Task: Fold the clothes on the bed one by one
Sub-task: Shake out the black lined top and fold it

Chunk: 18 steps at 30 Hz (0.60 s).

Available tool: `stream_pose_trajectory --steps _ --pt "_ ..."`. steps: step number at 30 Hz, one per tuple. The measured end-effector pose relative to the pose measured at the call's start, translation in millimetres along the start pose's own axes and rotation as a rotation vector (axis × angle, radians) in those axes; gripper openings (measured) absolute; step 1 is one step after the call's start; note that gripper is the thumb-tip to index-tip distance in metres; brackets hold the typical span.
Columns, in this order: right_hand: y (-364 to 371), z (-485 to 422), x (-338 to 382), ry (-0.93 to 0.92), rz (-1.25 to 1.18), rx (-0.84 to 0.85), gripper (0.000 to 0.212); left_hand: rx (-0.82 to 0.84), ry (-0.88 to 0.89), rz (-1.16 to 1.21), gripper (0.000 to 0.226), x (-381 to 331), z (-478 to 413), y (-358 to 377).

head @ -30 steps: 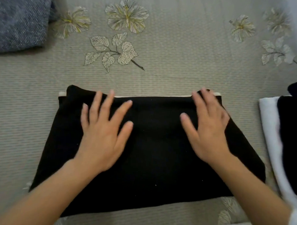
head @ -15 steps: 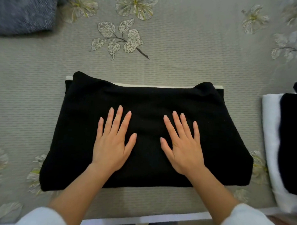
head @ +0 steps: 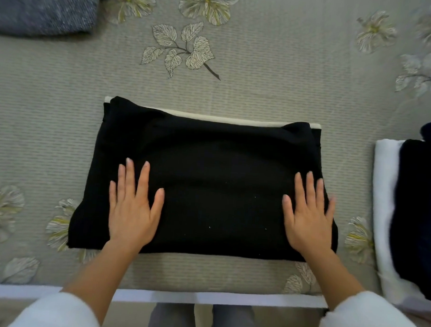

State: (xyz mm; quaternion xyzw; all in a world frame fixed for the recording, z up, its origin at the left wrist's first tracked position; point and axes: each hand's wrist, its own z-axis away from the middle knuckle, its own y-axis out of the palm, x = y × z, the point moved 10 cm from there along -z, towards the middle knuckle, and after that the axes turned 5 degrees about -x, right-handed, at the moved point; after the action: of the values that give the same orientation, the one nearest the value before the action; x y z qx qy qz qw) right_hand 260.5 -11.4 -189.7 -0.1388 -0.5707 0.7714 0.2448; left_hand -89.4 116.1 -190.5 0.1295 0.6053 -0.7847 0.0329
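From the head camera, a folded black garment (head: 221, 183) lies flat on the bed (head: 262, 79), a rough rectangle in the middle of the flower-printed grey-green cover. A thin cream strip (head: 223, 118) of cloth shows along the garment's far edge.

The left hand (head: 132, 209) rests palm down on the garment's near left part, its fingers straight and slightly spread. The right hand (head: 308, 217) lies palm down on the near right part, close to the garment's right edge, fingers straight and lightly fanned. Neither hand grips or pinches the cloth. Both wrists cross the garment's near edge, and white sleeves (head: 365, 318) cover the forearms nearer the camera.

Right of the garment, apart from it, sits a white folded cloth (head: 383, 195) with a dark folded pile (head: 420, 209) on top. Far left beyond the garment lies a grey-blue knit (head: 43, 5). On the near side of the garment runs the bed's white edge (head: 179, 296), with grey-trousered legs (head: 170, 319) below it.
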Motion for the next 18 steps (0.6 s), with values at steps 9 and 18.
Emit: stream_pose_trajectory --steps 9,18 --pt "-23.0 -5.8 -16.3 0.083 -0.321 -0.076 0.058 -0.064 -0.118 -0.064 0.071 14.4 -2.7 -30.3" --pt "-35.3 6.0 -48.0 0.637 -0.786 0.188 0.038 0.113 -0.698 0.390 0.048 73.5 5.6 -61.2"
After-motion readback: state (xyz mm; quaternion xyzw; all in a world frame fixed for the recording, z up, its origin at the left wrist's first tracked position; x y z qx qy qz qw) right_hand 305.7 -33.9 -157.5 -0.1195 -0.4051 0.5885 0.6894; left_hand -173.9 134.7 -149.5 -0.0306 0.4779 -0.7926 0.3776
